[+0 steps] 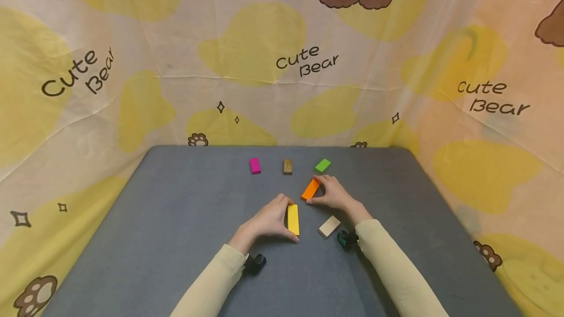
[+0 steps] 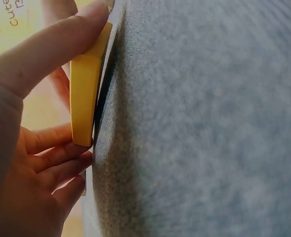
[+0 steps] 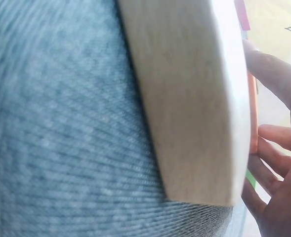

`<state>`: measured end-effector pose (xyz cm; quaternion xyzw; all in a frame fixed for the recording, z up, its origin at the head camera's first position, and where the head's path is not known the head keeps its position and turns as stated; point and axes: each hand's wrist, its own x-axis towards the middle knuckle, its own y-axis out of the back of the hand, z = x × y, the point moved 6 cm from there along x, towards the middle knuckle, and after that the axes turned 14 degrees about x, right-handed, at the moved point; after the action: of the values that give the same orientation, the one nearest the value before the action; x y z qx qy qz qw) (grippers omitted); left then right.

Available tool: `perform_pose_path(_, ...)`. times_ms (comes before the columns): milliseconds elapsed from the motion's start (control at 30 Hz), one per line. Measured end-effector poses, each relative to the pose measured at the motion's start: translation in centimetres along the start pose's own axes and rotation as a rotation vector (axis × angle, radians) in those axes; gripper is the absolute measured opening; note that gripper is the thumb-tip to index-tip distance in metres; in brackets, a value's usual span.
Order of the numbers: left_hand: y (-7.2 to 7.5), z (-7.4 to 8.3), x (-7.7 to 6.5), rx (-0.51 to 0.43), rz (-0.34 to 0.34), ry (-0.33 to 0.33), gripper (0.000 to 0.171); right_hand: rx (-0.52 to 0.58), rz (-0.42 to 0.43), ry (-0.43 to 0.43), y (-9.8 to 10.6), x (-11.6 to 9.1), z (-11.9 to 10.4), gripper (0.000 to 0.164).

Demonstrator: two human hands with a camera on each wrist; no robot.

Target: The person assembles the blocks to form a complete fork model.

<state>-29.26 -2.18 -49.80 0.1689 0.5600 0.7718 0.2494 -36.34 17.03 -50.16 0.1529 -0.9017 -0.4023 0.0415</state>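
Observation:
My left hand (image 1: 270,218) grips a yellow block (image 1: 293,219) by its two ends, thumb at the near end and fingers at the far end. In the left wrist view the yellow block (image 2: 85,96) sits close to the grey cloth, tilted a little. Farther off and to the right, my right hand (image 1: 333,194) pinches an orange block (image 1: 311,189) lengthwise between thumb and fingers. A pale wooden block (image 1: 329,226) lies on the cloth just below the right hand. It fills much of the right wrist view, where the orange block (image 3: 253,113) shows only as a sliver behind it.
Toward the back of the grey table (image 1: 185,219), a magenta block (image 1: 255,166), a brown wood-grain block (image 1: 288,167) and a green block (image 1: 323,165) lie in a loose row. A bear-print curtain (image 1: 246,53) surrounds the back and sides.

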Motion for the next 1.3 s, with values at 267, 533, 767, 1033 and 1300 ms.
perform_pose_path(267, -0.26, -0.02, -0.2, 0.003, 0.003, 0.019, 0.097, 0.008, 0.002, 0.0, -0.01, -0.02, -0.03, 0.093)
perform_pose_path(533, -0.38, -0.27, -0.37, -0.004, 0.013, 0.022, 0.098, 0.005, 0.003, 0.003, 0.05, -0.18, -0.14, 0.093)
perform_pose_path(767, -0.36, -0.27, -0.34, 0.006, 0.015, 0.019, 0.098, 0.013, 0.003, -0.003, 0.01, -0.1, -0.11, 0.093)
perform_pose_path(1033, -0.44, -0.3, -0.23, 0.006, 0.017, 0.023, 0.098, 0.008, 0.005, 0.005, 0.04, 0.0, -0.01, 0.093)
perform_pose_path(1300, -0.4, -0.37, -0.35, -0.01, 0.015, 0.032, 0.099, 0.009, 0.0, 0.0, 0.09, -0.03, -0.05, 0.093)
